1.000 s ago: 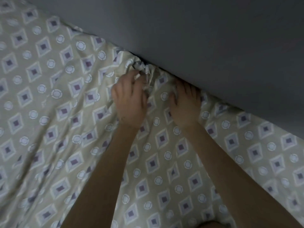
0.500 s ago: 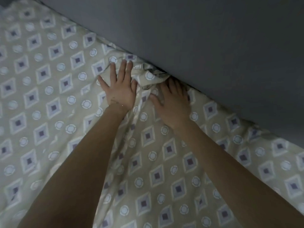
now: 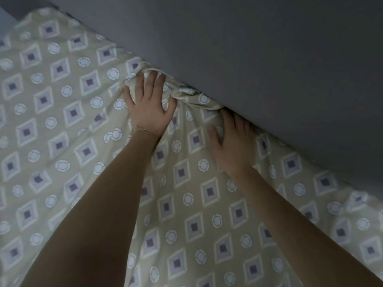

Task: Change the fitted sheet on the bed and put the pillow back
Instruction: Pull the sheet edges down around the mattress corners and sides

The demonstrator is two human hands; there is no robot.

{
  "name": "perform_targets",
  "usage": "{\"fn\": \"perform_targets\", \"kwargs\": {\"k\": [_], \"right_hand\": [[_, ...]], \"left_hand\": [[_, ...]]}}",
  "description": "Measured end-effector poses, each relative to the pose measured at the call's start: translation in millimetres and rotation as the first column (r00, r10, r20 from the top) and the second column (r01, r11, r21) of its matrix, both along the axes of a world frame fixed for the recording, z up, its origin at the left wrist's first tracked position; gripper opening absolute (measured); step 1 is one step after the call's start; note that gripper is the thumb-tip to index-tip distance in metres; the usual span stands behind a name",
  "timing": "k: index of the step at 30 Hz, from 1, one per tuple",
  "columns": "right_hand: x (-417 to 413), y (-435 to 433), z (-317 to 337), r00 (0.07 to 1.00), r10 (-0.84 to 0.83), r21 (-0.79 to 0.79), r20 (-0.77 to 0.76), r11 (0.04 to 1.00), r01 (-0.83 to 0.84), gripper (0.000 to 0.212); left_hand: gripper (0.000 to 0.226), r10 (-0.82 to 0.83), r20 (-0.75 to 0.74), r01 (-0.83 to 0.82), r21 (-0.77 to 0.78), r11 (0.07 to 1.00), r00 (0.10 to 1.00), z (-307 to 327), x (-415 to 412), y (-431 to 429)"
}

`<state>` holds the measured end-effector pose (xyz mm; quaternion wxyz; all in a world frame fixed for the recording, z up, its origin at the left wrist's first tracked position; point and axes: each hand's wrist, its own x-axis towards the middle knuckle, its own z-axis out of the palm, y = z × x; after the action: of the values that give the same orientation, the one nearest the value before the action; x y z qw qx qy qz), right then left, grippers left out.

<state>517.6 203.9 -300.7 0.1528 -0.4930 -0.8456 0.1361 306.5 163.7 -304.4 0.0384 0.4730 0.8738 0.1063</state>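
A beige fitted sheet printed with diamonds and circles covers the bed and meets a grey wall along its far edge. The sheet's edge is bunched into a fold at that wall. My left hand lies flat on the sheet with straight fingers, pressing just left of the bunched fold. My right hand presses down at the gap between bed and wall, its fingertips hidden in the crack. No pillow is in view.
The grey wall runs diagonally from upper left to lower right, tight against the bed. The sheet wrinkles between my arms and at the lower right edge.
My left hand went from gripping the bunched edge to lying flat on the sheet. Both hands stay at the wall side, and the view has shifted slightly.
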Motion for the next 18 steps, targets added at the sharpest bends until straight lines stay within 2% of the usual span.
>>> {"fn": "perform_targets", "kwargs": {"k": [2,8,14,18], "right_hand": [[-2,-1,-6,0.996,0.072,0.058,0.046,0.996,-0.075,0.056],[-2,0,-12,0.997,0.074,0.053,0.027,0.996,-0.075,0.056],[0,1,-10,0.984,0.163,0.106,-0.070,0.982,-0.155,0.044],[-2,1,-10,0.975,0.220,0.108,0.038,0.969,-0.223,0.045]], "left_hand": [[0.062,-0.039,-0.020,0.040,0.033,0.999,0.999,-2,-14,4],[0.059,-0.080,-0.060,0.080,-0.004,0.997,0.995,1,-31,6],[0.062,0.037,-0.035,-0.039,-0.057,0.998,0.999,7,-67,8],[0.060,0.062,-0.059,-0.063,-0.011,0.998,0.996,0,-85,10]]}}
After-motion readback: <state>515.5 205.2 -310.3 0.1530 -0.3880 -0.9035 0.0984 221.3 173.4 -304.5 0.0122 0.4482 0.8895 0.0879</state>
